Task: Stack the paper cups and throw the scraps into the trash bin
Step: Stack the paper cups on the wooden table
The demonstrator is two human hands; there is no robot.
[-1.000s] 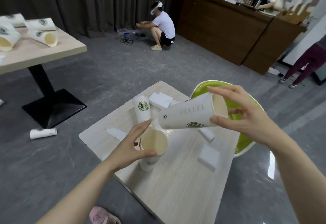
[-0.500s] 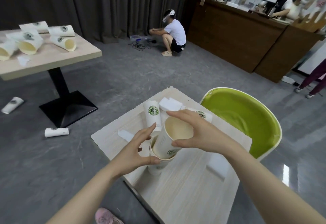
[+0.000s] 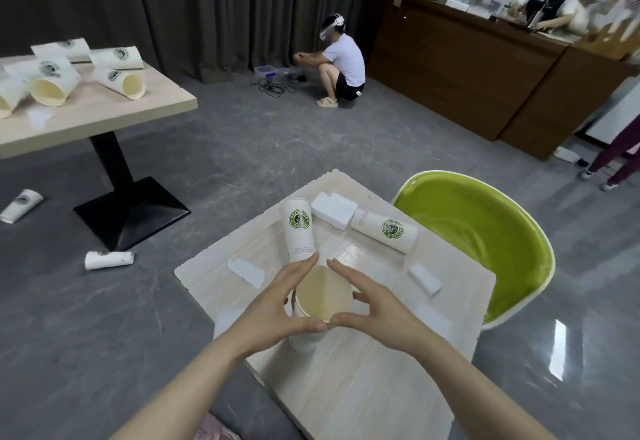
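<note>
Nested paper cups [image 3: 320, 304] upright near counter's [image 3: 363, 387] middle, tan inside, rims almost level. Second white cup [image 3: 298, 228] with green logo standing inverted just behind. Third cup [image 3: 385, 230] lying on its side, far right. White foam block [image 3: 333, 210] between them; torn paper scraps [image 3: 246, 271] left, smaller white pieces [image 3: 424, 278] right.

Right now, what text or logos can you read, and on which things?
"COFFEE": lower arc of the green round logo on the upside-down cup; its upper arc is too blurred.
Small grey print lower on that cup: unreadable.
Lying cup: green round logo, lettering too blurred.
Cups on the far table: logos too small.
</note>
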